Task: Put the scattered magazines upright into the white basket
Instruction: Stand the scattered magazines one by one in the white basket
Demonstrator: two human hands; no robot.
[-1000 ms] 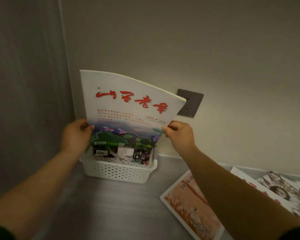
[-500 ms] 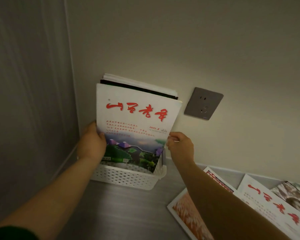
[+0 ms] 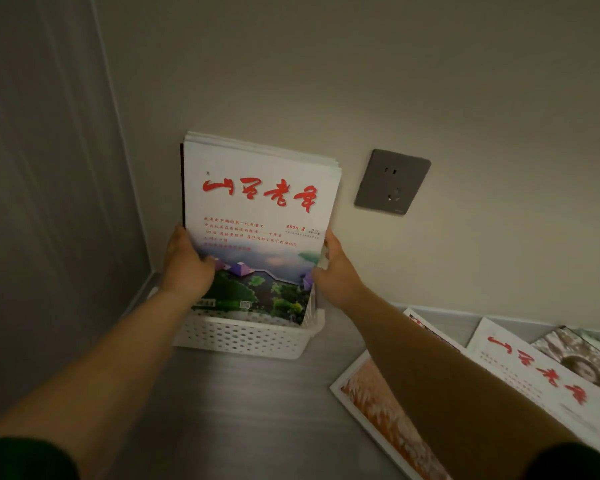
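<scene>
The left hand and right hand pinch the front magazine by its side edges in the white basket; released carelessly, it could flop forward.

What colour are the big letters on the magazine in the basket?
The magazine has red letters; head view shows them best.

glossy paper magazine, perforated plastic basket
</scene>
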